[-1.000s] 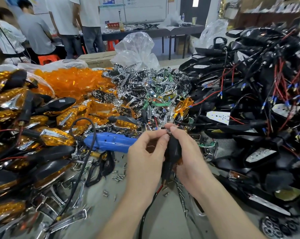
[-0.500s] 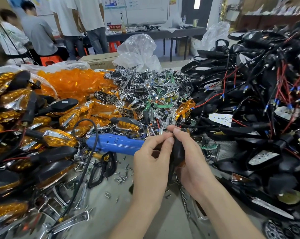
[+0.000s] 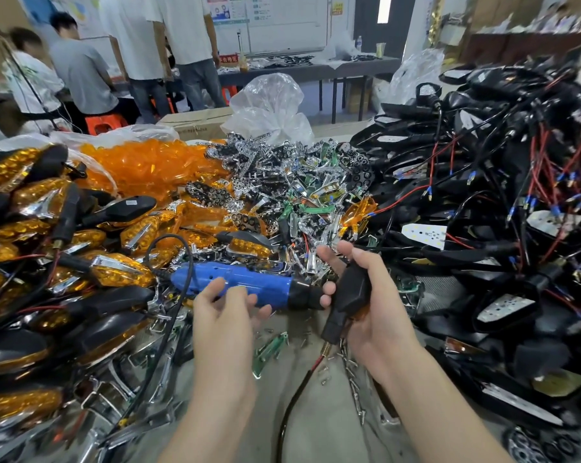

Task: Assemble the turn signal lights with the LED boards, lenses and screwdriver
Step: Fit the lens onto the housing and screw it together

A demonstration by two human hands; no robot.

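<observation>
Between two heaps: left hand [image 3: 222, 317] by the blue corded electric screwdriver [image 3: 245, 285]; right hand [image 3: 377, 312] holding a black plastic turn signal housing [image 3: 351, 290].
Far left lie heaped amber-lensed lights [image 3: 31, 228]. The left grip is loosely spread before the screwdriver's barrel, holding nothing. The right grip curls round the housing above the grey surface [image 3: 332, 429].

Back wall: whiteboard [image 3: 282, 28] with posters, dark door [image 3: 366, 35] with a bright window slit beside it, long dark table [image 3: 299, 74] in front, orange stools [image 3: 105, 123] left, people [image 3: 189, 31] standing and seated.
</observation>
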